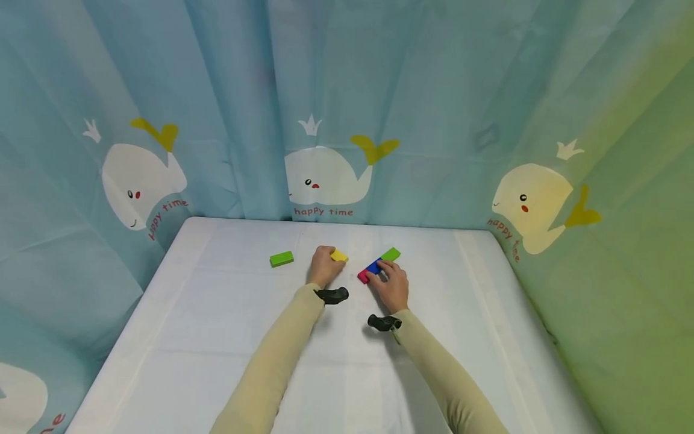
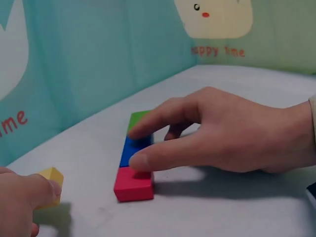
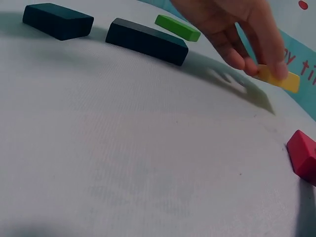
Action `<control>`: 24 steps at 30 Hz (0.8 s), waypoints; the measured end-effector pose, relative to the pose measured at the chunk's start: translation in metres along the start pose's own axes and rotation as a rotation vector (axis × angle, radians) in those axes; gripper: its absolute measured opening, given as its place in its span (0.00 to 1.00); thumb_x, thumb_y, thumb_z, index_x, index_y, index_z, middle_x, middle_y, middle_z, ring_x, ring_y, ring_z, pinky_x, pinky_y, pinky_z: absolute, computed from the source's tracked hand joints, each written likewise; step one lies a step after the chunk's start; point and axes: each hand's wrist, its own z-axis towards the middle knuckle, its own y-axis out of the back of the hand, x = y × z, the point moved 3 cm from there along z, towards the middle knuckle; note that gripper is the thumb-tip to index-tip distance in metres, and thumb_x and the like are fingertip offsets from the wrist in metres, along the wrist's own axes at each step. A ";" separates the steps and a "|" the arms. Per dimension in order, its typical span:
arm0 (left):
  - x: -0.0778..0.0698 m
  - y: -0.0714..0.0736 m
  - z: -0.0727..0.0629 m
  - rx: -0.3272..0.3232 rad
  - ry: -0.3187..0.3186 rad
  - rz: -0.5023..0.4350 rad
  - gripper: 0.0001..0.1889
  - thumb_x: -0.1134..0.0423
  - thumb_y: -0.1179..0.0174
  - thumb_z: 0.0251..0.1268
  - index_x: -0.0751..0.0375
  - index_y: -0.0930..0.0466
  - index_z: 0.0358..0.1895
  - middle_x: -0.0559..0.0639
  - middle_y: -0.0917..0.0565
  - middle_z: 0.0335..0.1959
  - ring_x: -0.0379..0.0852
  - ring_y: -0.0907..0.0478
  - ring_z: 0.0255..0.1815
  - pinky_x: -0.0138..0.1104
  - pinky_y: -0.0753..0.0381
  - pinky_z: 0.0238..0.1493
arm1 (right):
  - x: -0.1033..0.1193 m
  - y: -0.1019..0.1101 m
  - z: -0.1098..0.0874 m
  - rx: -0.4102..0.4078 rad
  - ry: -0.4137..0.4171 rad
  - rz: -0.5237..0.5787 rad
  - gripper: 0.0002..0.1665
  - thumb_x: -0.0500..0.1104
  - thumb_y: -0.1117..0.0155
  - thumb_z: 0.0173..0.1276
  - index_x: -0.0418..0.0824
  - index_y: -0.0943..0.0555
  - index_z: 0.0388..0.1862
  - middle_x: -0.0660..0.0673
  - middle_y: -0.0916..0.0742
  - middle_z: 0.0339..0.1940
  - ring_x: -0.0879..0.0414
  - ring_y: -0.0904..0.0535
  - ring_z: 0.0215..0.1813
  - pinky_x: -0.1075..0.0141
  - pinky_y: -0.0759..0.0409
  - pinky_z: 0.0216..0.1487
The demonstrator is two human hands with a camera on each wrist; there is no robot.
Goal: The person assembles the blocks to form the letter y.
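My left hand pinches a yellow block between thumb and fingers; the right wrist view shows this yellow block above its shadow on the table. To the right, a red block, a blue block and a green block lie end to end in a slanting row. My right hand reaches over this row from the right, thumb and index finger spread apart. Its thumb tip rests where red meets blue, and its index fingertip touches the blue block near the green end.
Another green block lies left of my left hand. Two dark blocks, one at the far left and one beside it, show in the right wrist view. A whale-print curtain borders the white table.
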 end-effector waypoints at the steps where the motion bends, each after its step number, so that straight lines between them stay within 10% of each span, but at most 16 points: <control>1: -0.001 -0.002 0.000 0.003 0.001 0.002 0.27 0.65 0.33 0.60 0.69 0.25 0.62 0.61 0.25 0.59 0.53 0.27 0.57 0.42 0.28 0.63 | 0.001 0.001 0.000 0.001 0.001 0.004 0.32 0.53 0.27 0.60 0.36 0.18 0.58 0.37 0.20 0.60 0.38 0.29 0.59 0.44 0.33 0.59; 13: -0.010 -0.021 -0.001 0.026 -0.020 -0.068 0.26 0.65 0.32 0.60 0.70 0.24 0.61 0.62 0.25 0.59 0.54 0.26 0.57 0.43 0.28 0.62 | 0.002 0.004 -0.002 0.013 -0.019 -0.037 0.30 0.54 0.28 0.61 0.38 0.17 0.57 0.38 0.20 0.59 0.39 0.28 0.59 0.44 0.33 0.57; 24: -0.007 -0.033 -0.005 -0.115 -0.042 -0.054 0.21 0.72 0.32 0.58 0.73 0.20 0.55 0.64 0.21 0.52 0.56 0.22 0.54 0.43 0.22 0.56 | 0.006 0.004 -0.003 0.011 0.001 -0.030 0.31 0.54 0.27 0.60 0.37 0.17 0.56 0.38 0.19 0.58 0.39 0.28 0.60 0.43 0.33 0.58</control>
